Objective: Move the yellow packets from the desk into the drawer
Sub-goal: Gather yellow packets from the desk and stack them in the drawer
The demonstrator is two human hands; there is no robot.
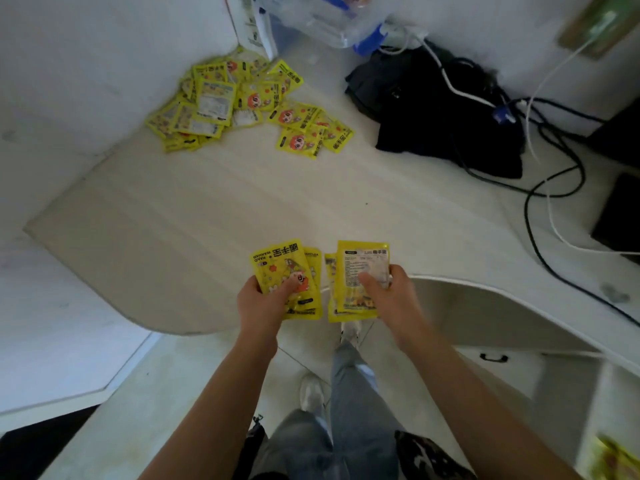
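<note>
Nearest us, our left hand (262, 299) grips a small stack of glossy yellow printed packets (282, 271), thumb pressed on the top one, and our right hand (389, 292) clasps a second yellow stack (360, 275) just beside it, label side up. Both hover over the near edge of the pale white desk (207, 216). At eleven o'clock, a loose heap of yellow packets (242, 105) lies by the wall. At one o'clock sits a black bag (433, 112) tangled with cables (540, 188).
</note>
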